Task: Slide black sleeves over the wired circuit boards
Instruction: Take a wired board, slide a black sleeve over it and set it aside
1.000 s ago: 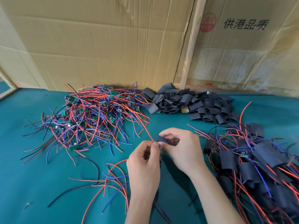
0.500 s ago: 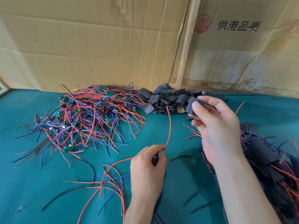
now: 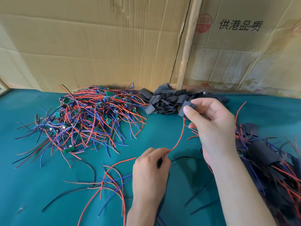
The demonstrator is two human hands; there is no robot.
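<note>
My right hand pinches a flat black sleeve between thumb and fingers, raised near the pile of loose black sleeves at the back. A red wire curves from under that sleeve down to my left hand, which pinches the wires of one board; the board itself is hidden in the fingers. A heap of bare green circuit boards with red, blue and black wires lies at the left. Sleeved boards are piled at the right.
The teal table cover carries trailing wires in front of my left hand. Cardboard sheets and a wooden post stand close behind the piles.
My hands were together at the centre; my right hand has moved up and back with the black sleeve along the red wire, while my left hand dropped lower holding the wires.
</note>
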